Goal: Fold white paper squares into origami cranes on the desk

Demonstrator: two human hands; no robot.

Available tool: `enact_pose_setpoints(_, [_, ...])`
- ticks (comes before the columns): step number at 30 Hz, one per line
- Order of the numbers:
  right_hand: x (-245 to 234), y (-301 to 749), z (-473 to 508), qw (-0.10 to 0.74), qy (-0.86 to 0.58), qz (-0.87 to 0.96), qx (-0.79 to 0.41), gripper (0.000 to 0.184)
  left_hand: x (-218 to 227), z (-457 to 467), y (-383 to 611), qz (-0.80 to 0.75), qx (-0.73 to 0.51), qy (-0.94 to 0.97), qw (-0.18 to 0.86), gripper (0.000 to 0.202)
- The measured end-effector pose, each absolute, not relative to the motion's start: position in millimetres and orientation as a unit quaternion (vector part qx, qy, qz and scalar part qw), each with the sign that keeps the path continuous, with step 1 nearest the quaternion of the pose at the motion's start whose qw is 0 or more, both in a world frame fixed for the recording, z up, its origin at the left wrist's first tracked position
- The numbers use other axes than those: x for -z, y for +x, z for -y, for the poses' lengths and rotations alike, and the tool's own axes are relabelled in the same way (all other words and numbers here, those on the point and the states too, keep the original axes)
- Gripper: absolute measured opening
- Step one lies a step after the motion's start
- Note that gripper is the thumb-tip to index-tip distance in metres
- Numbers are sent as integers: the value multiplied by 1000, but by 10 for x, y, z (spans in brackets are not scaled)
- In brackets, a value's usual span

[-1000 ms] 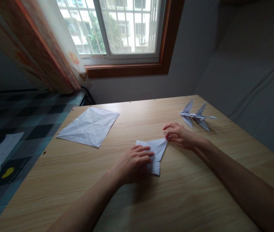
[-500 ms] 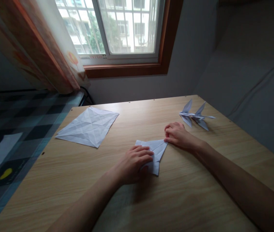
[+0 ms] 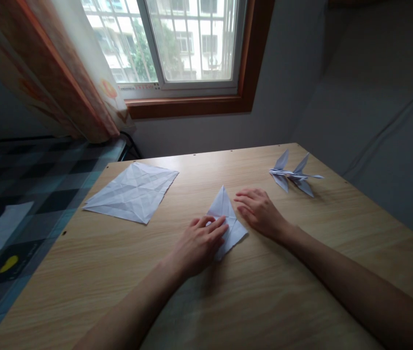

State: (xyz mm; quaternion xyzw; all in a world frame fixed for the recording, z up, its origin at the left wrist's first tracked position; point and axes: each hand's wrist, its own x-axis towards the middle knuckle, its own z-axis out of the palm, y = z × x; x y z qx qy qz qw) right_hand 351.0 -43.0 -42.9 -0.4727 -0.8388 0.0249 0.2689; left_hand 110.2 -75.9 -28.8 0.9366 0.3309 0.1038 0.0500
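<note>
A folded white sheet of paper (image 3: 232, 231) lies on the wooden table between my hands, its narrow point toward the window. My left hand (image 3: 202, 239) rests on the paper's left part with its fingers stretched over it, hiding some of the folds. Just right of the paper, my right hand (image 3: 258, 209) hovers low or rests on the table, fingers loosely apart and holding nothing. A small gap shows between its fingertips and the paper's edge.
A creased, unfolded white sheet (image 3: 135, 192) lies at the table's left. Toward the far right sits a folded paper figure (image 3: 294, 175) with several pointed wings. Beyond the wooden table's (image 3: 118, 301) left edge is a checked cloth (image 3: 45, 194) with white paper (image 3: 9, 223).
The folded paper has turned counterclockwise, so its point has swung from the right toward the window. My right hand has let go of that point and shifted slightly left.
</note>
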Motion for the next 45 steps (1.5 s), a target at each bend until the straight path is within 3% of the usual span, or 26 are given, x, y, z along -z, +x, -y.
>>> enact_pose_setpoints(4, [414,3291,598,195,-434,878,-54,29,320,770,1117,-352,-104,930,30,38])
enact_pose_setpoints(15, [448,3217,700,128,-515,846,-49,49,380,741,1049,-429,-75,899,44,63])
enact_pose_setpoints(20, [496,3248,643,154,-557,811,-92,56,401,678,979,-447,-50,892,44,96])
enact_pose_setpoints(26, [470,3194,595,248,-553,779,-164,31,434,652,949,-447,-99,887,63,113])
enact_pose_setpoints(30, [506,3193,574,305,-555,751,-189,18,445,606,897,-461,-241,847,107,98])
enact_pose_setpoints(35, [508,3213,576,319,-531,761,-193,8,412,545,866,-419,-350,823,157,29])
enact_pose_setpoints(37, [494,3216,569,317,-531,761,-198,8,415,536,868,-418,-361,815,178,28])
enact_pose_setpoints(40, [480,3213,552,314,-551,747,-198,12,433,533,870,-441,-380,782,225,49])
enact_pose_setpoints(45, [486,3183,555,278,-562,764,-154,19,412,548,886,-400,-298,853,154,24])
